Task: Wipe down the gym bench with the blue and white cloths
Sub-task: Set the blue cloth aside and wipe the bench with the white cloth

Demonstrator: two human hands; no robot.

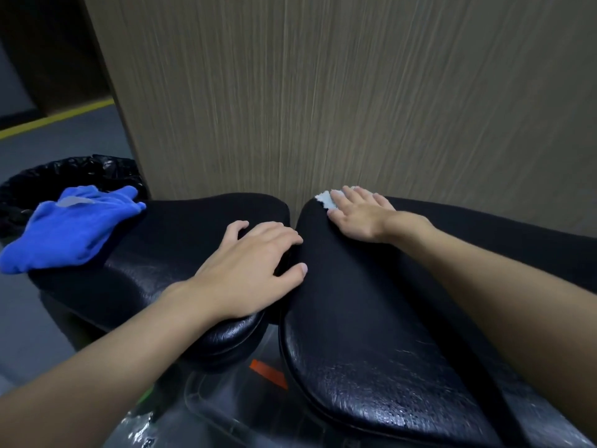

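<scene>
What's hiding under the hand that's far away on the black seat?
Under the right hand, a white fluffy cloth pokes out past the fingertips, pressed on the black padded bench cushion. The rest of the cloth is covered by the hand.

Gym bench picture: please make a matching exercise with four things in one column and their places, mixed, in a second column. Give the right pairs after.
Things:
1. blue cloth
2. white cloth
3. left hand
4. bin with a black bag

Places:
A. under the fingers of the right hand, at the far edge of the right pad
B. on the floor behind the left pad
C. lying loose on the left end of the left pad
D. resting across the gap between the two pads

Pairs: 1-C, 2-A, 3-D, 4-B
</scene>
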